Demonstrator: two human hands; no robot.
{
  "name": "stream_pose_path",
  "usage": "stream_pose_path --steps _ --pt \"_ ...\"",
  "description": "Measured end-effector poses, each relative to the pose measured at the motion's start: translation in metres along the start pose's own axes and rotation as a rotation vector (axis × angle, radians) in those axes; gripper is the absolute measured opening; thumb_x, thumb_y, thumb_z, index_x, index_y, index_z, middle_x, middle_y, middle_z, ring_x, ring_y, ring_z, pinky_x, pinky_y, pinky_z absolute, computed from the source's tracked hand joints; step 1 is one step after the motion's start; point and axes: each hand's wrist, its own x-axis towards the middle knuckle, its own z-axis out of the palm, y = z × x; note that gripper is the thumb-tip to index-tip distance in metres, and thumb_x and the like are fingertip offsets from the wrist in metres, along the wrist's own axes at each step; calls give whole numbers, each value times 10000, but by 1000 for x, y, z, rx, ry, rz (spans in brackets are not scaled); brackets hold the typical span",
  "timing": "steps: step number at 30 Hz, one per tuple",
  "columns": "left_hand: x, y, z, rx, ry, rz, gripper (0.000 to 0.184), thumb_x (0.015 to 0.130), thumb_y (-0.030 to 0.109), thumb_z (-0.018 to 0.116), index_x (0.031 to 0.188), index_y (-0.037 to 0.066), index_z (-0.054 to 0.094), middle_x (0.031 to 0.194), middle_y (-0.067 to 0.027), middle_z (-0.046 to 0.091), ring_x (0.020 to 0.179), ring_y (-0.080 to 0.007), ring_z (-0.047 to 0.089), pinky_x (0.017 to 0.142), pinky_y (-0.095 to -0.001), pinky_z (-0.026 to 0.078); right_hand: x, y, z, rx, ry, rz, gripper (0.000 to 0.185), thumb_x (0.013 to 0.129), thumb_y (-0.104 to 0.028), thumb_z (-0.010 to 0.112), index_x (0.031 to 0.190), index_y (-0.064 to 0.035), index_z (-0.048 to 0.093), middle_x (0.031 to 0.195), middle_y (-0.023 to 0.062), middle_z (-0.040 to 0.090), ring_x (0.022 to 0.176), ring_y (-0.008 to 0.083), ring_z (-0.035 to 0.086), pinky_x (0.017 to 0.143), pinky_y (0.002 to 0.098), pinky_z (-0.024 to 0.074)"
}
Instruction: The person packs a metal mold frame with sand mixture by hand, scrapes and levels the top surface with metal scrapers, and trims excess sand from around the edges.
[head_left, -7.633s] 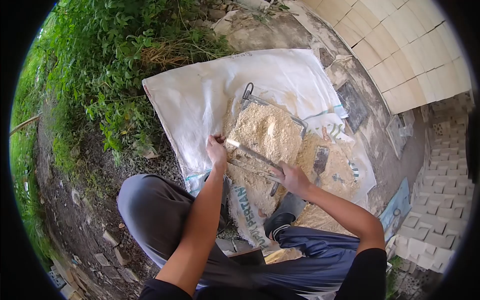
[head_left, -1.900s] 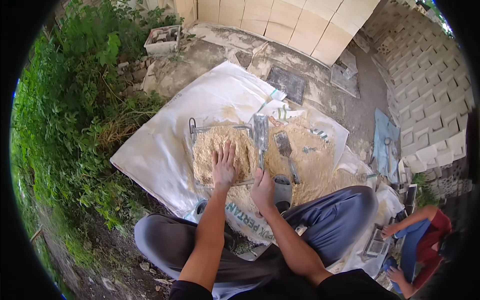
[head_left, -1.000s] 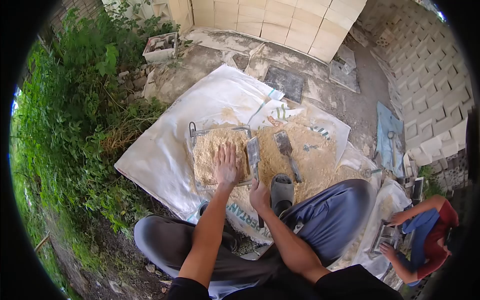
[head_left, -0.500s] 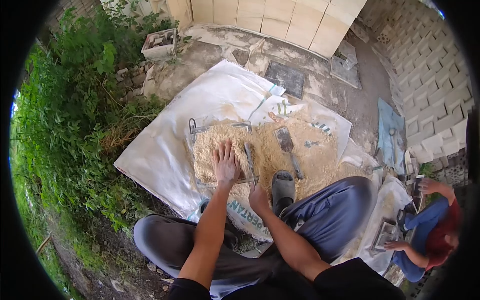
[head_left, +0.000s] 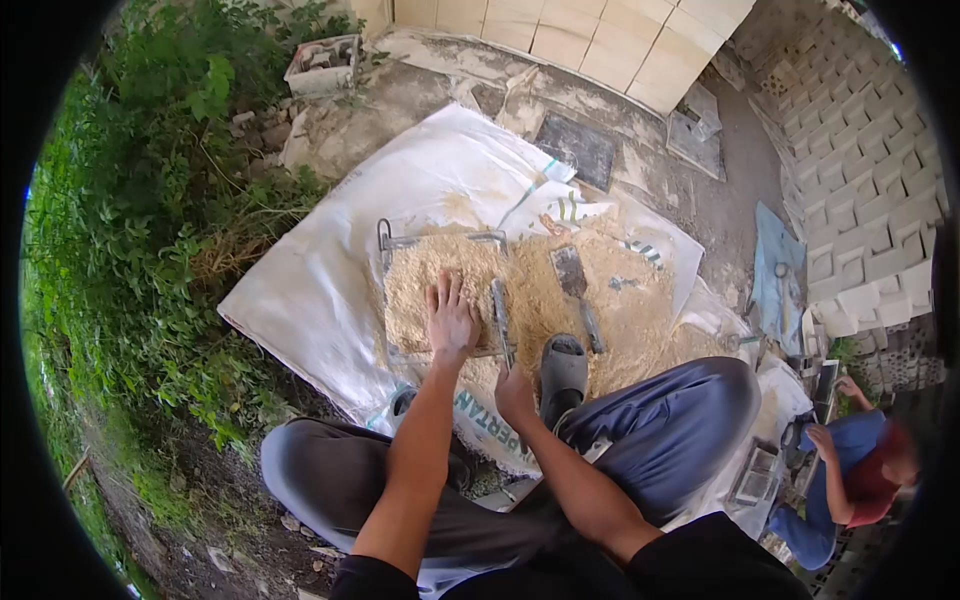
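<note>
My left hand (head_left: pixel 453 317) lies with fingers spread on a heap of pale, crumbly material (head_left: pixel 415 275), which fills a metal frame (head_left: pixel 430 238) on a white sack sheet (head_left: pixel 320 255). My right hand (head_left: pixel 515 397) is closed round the handle of a trowel (head_left: pixel 501 313). The trowel's blade stands nearly edge-on along the right side of the heap. A second flat tool (head_left: pixel 571 275) rests on loose material to the right. One grey shoe (head_left: pixel 565 370) is beside my right hand, its toe on the spilled material.
At the lower right a person in a red shirt (head_left: pixel 870 480) sits near another metal frame (head_left: pixel 757 473). A blue sheet (head_left: pixel 775 270) lies at the right. Dark slab (head_left: pixel 576 150), rubble box (head_left: pixel 323 66) and stacked pale blocks (head_left: pixel 870 210) stand farther off; plants (head_left: pixel 130 240) fill the left.
Both hands were earlier on a bar across the frame; since then my left hand has settled on the heap. The trowel has turned from flat to nearly edge-on. The co-worker's hands have left their frame.
</note>
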Motion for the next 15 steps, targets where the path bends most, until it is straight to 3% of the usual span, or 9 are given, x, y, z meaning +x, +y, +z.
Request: stream_pose_path --steps 6,8,11,12,15 --pt "3 -1 2 19 85 3 506 900 228 437 1352 4 457 1527 -77 277 1439 -275 152 1173 -462 102 7 -47 -37 19 85 -33 329 969 -256 460 874 53 521 719 331 567 705 511 567 603 562 423" --pt "-1 2 1 14 65 -12 508 909 230 422 1365 6 443 1529 -68 277 1441 -270 147 1175 -455 94 8 -68 -49 179 187 -140 311 974 -250 455 893 46 507 705 322 567 686 506 567 576 550 423" --pt "-1 1 2 47 37 -20 512 926 245 402 1384 17 423 1529 -65 279 1439 -269 157 1176 -453 93 -5 -39 -21 134 209 -201 290 973 -244 453 920 38 500 705 318 570 684 506 567 573 547 424" --pt "0 -1 9 26 75 -24 530 943 260 381 1422 36 364 1530 -69 275 1437 -273 163 1175 -451 91 -10 -16 -5 78 60 -69 295 973 -250 449 946 38 508 716 324 570 702 508 567 587 554 424" --pt "2 3 2 1 82 -26 552 955 267 363 1459 55 291 1538 -90 250 1439 -280 153 1174 -450 92 -1 3 2 -2 -78 28 319 973 -263 445 927 43 520 723 328 569 719 511 566 600 560 420"
